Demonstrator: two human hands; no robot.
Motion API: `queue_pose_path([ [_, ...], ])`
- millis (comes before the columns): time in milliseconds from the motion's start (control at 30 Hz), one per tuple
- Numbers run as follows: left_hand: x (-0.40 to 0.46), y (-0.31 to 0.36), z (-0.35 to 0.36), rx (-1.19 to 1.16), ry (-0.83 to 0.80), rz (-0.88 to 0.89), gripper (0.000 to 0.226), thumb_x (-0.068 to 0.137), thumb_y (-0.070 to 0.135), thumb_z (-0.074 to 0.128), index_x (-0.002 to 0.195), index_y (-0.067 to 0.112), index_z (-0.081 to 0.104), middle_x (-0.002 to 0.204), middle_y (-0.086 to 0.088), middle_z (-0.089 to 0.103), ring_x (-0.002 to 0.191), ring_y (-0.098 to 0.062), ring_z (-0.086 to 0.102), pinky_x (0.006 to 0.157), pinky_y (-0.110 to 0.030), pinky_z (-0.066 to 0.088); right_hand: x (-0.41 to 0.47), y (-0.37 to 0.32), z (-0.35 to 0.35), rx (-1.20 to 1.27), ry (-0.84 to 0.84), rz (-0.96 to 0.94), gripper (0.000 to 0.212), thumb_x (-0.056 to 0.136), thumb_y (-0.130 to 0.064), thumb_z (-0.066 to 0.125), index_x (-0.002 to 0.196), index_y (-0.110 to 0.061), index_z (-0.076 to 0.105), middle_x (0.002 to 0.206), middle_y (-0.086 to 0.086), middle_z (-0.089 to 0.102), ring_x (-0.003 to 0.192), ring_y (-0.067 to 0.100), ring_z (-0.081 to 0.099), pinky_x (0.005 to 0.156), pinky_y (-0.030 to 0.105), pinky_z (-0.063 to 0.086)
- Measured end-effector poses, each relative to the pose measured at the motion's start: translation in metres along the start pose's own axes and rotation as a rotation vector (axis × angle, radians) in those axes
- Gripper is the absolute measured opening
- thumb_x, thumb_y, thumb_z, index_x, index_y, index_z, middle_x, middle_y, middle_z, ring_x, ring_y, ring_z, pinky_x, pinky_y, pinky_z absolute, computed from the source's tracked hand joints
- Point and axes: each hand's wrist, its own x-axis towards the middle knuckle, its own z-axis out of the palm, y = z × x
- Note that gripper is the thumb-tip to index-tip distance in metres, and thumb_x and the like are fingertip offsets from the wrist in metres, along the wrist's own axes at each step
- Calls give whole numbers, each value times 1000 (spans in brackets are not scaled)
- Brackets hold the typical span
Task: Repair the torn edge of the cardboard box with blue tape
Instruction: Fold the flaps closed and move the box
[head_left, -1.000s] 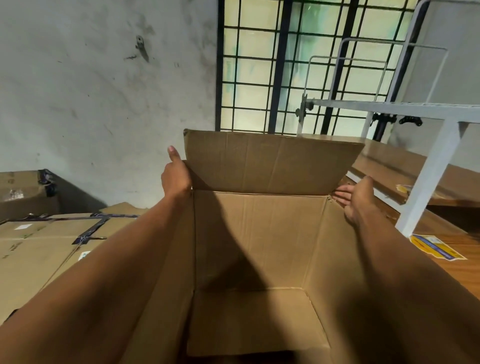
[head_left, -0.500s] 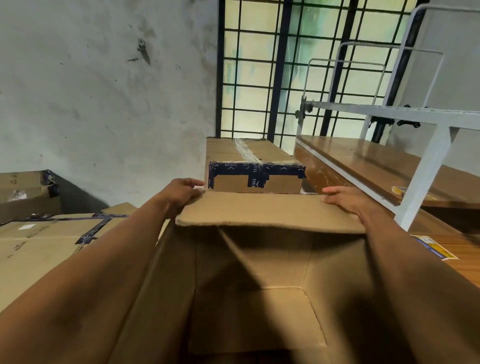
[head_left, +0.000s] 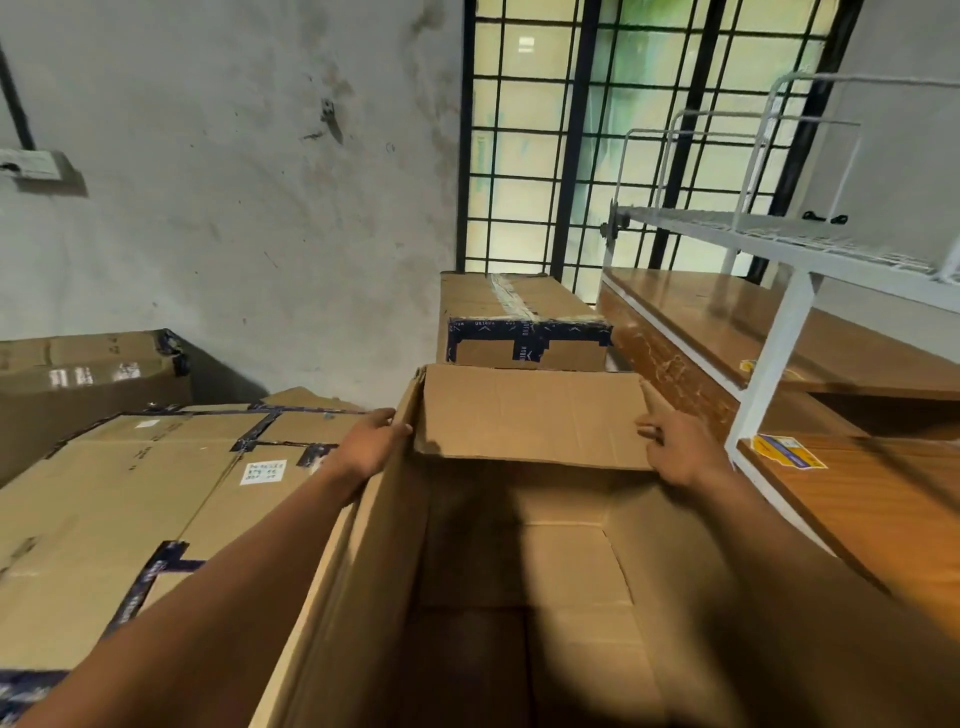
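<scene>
Cardboard box (head_left: 363, 597), big, brown and open-topped, stands right below me, its far flap (head_left: 535, 415) folded inward.

I judge the flap is held level to bring its edges into reach for taping: my left hand (head_left: 371, 441) curls its fingers over the box's far-left corner, my right hand (head_left: 680, 449) lies on the flap's right end, fingers nearly straight. I see no blue tape roll near the box.

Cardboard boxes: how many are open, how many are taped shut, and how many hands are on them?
Open box: 1, its far flap folded inward
Taped-shut boxes: 3, far, left stack, back left
Hands: 2, left, right, both at the flap
Total: 6
</scene>
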Motion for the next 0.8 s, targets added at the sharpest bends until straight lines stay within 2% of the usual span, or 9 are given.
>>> queue_pose_path([
  [67, -32, -4, -5, -17, -16, 3, 49, 106, 34, 59, 152, 18, 53, 141, -11, 64, 118, -27, 64, 98, -45, 55, -24, -8, -1, -56, -51, 6, 46, 97, -19, 61, 138, -39, 64, 145, 2, 60, 138, 30, 51, 119, 57, 35],
  [133, -64, -4, -10, 8, -7, 16, 48, 106, 31, 59, 152, 20, 52, 143, -11, 63, 118, -26, 64, 92, -40, 54, -48, -17, 0, -97, -99, 0, 44, 99, -26, 58, 139, -44, 61, 148, 4, 58, 141, 32, 47, 121, 59, 29],
  [267, -121, -3, -12, 66, 20, 9, 63, 105, 22, 59, 164, 21, 38, 163, -12, 47, 140, -35, 54, 113, -50, 49, -97, -36, 1, -17, -167, -23, 40, 108, -28, 43, 144, -33, 60, 153, 7, 56, 143, 33, 45, 121, 60, 30],
  [367, -163, 1, -12, 129, 23, 18, 68, 103, 17, 60, 166, 18, 34, 165, -13, 44, 143, -36, 50, 113, -47, 49, -130, -47, 2, -9, -236, -45, 42, 111, -28, 37, 148, -28, 57, 157, 4, 52, 149, 33, 40, 125, 52, 28],
  [467, -200, 1, -14, 146, 47, 25, 70, 98, 12, 63, 163, 16, 39, 161, -14, 50, 138, -34, 55, 111, -45, 52, -167, -58, 0, 58, -252, -107, 41, 110, -27, 37, 141, -28, 64, 151, 2, 60, 143, 30, 49, 121, 45, 37],
  [500, -210, 1, -14, 144, 59, 23, 70, 96, 10, 63, 162, 15, 42, 158, -14, 54, 134, -33, 59, 107, -45, 55, -179, -63, 0, 75, -258, -129, 40, 109, -28, 38, 138, -29, 66, 148, 0, 63, 140, 29, 52, 119, 45, 40],
  [567, -236, 1, -13, 135, 74, 32, 66, 96, 6, 63, 160, 15, 45, 154, -12, 57, 125, -29, 63, 89, -36, 60, -204, -71, -2, 85, -284, -171, 40, 108, -32, 39, 134, -31, 69, 141, -1, 67, 133, 27, 58, 116, 46, 44],
  [633, -261, 1, -13, 110, 73, 45, 60, 98, 4, 63, 155, 15, 48, 145, -10, 60, 117, -25, 63, 75, -26, 56, -228, -81, -5, 83, -291, -221, 40, 106, -35, 39, 130, -33, 71, 134, -2, 71, 126, 25, 63, 112, 45, 48],
  [800, -313, 1, -17, -23, 60, 56, 33, 103, 5, 62, 132, 20, 57, 117, 0, 62, 101, -21, 68, 72, -30, 61, -300, -131, -24, 149, -351, -431, 31, 111, -36, 46, 131, -34, 69, 115, -14, 75, 109, 13, 69, 102, 41, 55],
])
